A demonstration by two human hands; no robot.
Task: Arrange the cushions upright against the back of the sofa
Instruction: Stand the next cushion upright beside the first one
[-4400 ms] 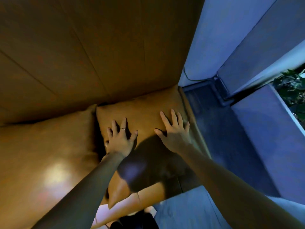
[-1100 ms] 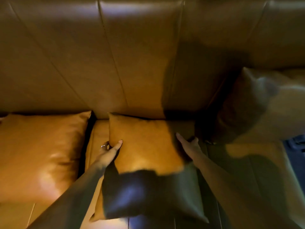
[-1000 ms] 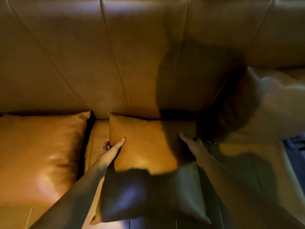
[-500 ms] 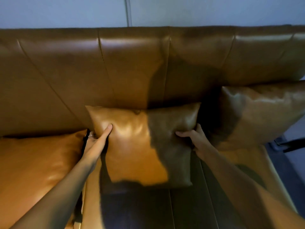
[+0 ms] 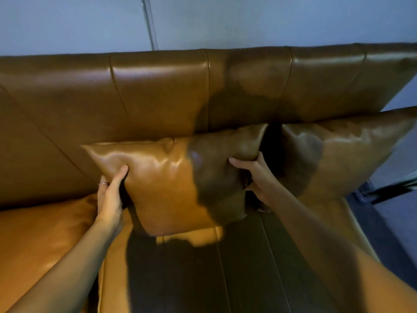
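Note:
A tan leather middle cushion point(image 5: 171, 181) is held up in front of the sofa back point(image 5: 158, 96), its lower edge off the seat. My left hand point(image 5: 110, 195) grips its left side, thumb on the front. My right hand point(image 5: 255, 177) grips its right side, fingers curled onto the face. A second cushion point(image 5: 338, 152) stands upright against the sofa back at the right. A third cushion point(image 5: 40, 240) lies flat on the seat at the lower left.
The brown leather seat point(image 5: 237, 267) stretches below the held cushion, partly in my shadow. A blue-grey wall point(image 5: 225, 21) rises behind the sofa. The sofa's right end meets dark floor point(image 5: 392, 227) at the far right.
The middle cushion has come up from lying flat on the seat to upright in both hands, and it is higher than half a second ago. The view tilted up, showing the wall.

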